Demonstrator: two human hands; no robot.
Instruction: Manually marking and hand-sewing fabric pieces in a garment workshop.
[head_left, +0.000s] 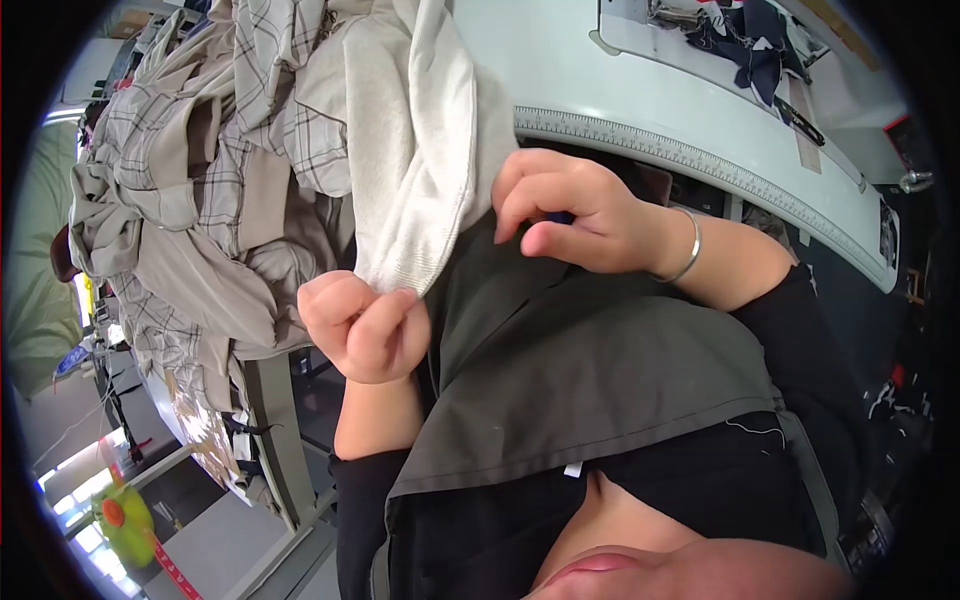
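My left hand pinches the ribbed end of a cream knit fabric piece, which looks like a garment sleeve. From there the fabric stretches up and away onto the worktable. To its right is my right hand, fingers curled and thumb apart from them, close beside the cloth's edge. A small dark blue patch shows in the gap between thumb and fingers; whether it is something held cannot be told. Below both hands lies the dark grey apron that I wear.
A heap of beige and plaid garments covers the left side. The pale sewing table carries a ruler strip on its near edge. Navy cloth and black thread snips lie at upper right. A metal table leg stands lower left.
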